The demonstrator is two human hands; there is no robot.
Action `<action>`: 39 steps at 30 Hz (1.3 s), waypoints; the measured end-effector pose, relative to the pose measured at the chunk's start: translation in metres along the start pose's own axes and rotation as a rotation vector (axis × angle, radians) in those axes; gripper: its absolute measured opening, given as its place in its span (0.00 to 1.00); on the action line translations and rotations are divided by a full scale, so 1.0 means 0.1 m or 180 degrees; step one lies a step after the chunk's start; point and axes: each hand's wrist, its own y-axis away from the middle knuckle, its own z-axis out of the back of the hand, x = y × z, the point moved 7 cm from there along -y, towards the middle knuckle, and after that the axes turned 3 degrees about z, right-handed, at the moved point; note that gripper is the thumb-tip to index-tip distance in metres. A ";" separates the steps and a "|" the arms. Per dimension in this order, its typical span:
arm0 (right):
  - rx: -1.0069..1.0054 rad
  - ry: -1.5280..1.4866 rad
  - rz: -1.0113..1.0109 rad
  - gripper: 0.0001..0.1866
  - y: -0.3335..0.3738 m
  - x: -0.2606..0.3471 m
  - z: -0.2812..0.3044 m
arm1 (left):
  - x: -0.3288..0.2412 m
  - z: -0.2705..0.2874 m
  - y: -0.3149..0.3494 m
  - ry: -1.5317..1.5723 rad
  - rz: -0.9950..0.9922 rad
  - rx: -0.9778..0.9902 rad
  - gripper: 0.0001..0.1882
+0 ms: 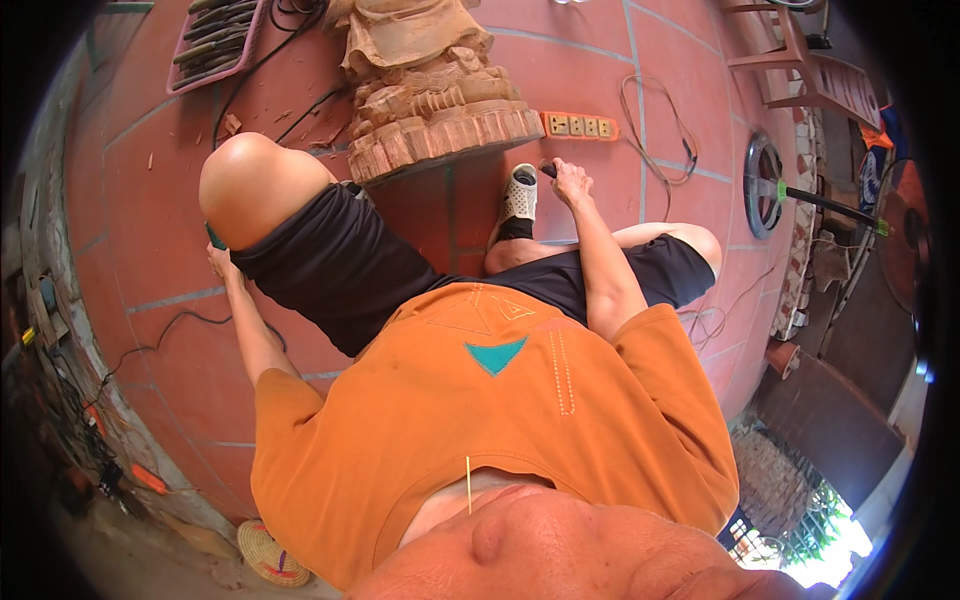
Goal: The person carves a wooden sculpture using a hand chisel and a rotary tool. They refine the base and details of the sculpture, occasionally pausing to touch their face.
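toes, timber and sockets in close company

here's the worry: the carving (430, 92) stands at upper middle of the frame, and the shoe (519, 195) sits near its base. a bump from that shoe or from the bent knee (255, 185) could, i'd judge, rock the wood, with the toes badly placed if it tipped. the plug strip (581, 126) lies at the base's right end, touching or just beside it, i can't tell; a shove that way might jam it.

now the hands! the right hand (572, 183), just above the middle of the frame, has its fingers closed round a dark thing (548, 169), one end poking out beside the shoe. a loose grip could drop it on those toes. the left hand (218, 260), at the left of the frame, bends its fingers up at a teal thing (214, 237); the knee hides most of it, so gripped or merely touched, i can't tell.
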 end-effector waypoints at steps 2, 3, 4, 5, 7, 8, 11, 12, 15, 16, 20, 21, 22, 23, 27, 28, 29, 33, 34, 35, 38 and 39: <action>-0.0111 0.0232 0.0056 0.16 -0.06 -0.07 -0.07 | -0.04 -0.04 0.02 0.0098 0.0080 0.0096 0.30; -0.0104 0.0312 0.0100 0.16 -0.08 -0.07 -0.10 | -0.05 -0.02 0.03 0.0107 0.0098 0.0111 0.30; -0.0097 0.0391 0.0140 0.16 -0.10 -0.07 -0.12 | -0.06 -0.01 0.03 0.0118 0.0108 0.0135 0.30; -0.0146 0.0419 0.0164 0.16 -0.09 -0.08 -0.15 | -0.08 0.00 0.03 0.0121 0.0113 0.0147 0.30; -0.0280 0.0510 0.0256 0.16 -0.11 -0.06 -0.11 | -0.03 0.00 0.06 0.0159 0.0174 0.0157 0.30; -0.0304 0.0543 0.0308 0.16 -0.13 -0.05 -0.10 | 0.00 0.01 0.07 0.0169 0.0200 0.0159 0.30; -0.0470 0.0604 0.0515 0.15 -0.21 0.09 0.00 | 0.09 0.09 0.13 0.0233 0.0298 0.0124 0.30; -0.0446 0.0636 0.0530 0.15 -0.17 0.06 -0.05 | 0.01 0.07 0.10 0.0241 0.0268 0.0181 0.30; -0.0458 0.0707 0.0625 0.16 -0.12 0.03 -0.12 | -0.11 0.05 0.06 0.0287 0.0261 0.0251 0.29; -0.0513 0.0709 0.0676 0.16 -0.14 0.04 -0.11 | -0.10 0.07 0.08 0.0316 0.0281 0.0259 0.29; -0.0559 0.0601 0.0701 0.16 -0.15 0.05 -0.11 | -0.11 0.10 0.12 0.0447 0.0350 0.0287 0.29; -0.0551 0.0648 0.0709 0.15 -0.15 0.06 -0.10 | -0.11 0.11 0.13 0.0488 0.0363 0.0300 0.29; -0.0584 0.0628 0.0729 0.14 -0.15 0.09 -0.09 | -0.12 0.10 0.14 0.0510 0.0376 0.0321 0.29; -0.0615 0.0606 0.0748 0.14 -0.14 0.12 -0.08 | -0.12 0.12 0.14 0.0546 0.0398 0.0335 0.29; -0.0635 0.0478 0.0668 0.13 -0.19 0.02 -0.12 | -0.17 0.08 0.16 0.0707 0.0466 0.0450 0.28; -0.0640 0.0426 0.0662 0.12 -0.18 0.04 -0.12 | -0.18 0.10 0.16 0.0741 0.0479 0.0468 0.28; -0.0676 0.0366 0.0660 0.11 -0.19 0.07 -0.11 | -0.18 0.11 0.15 0.0777 0.0494 0.0474 0.28; -0.0665 0.0381 0.0603 0.11 -0.18 0.11 -0.06 | -0.19 0.12 0.18 0.0943 0.0570 0.0546 0.28; -0.0663 0.0382 0.0573 0.11 -0.16 0.09 -0.04 | -0.20 0.12 0.17 0.0990 0.0572 0.0581 0.28; -0.0662 0.0384 0.0543 0.11 -0.15 0.08 -0.03 | -0.20 0.13 0.19 0.1037 0.0587 0.0605 0.27; -0.0482 0.0366 0.0409 0.13 -0.11 0.05 0.01 | -0.19 0.11 0.25 0.1239 0.0674 0.0705 0.27; -0.0434 0.0396 0.0353 0.14 -0.12 0.03 0.03 | -0.19 0.08 0.30 0.1338 0.0726 0.0751 0.27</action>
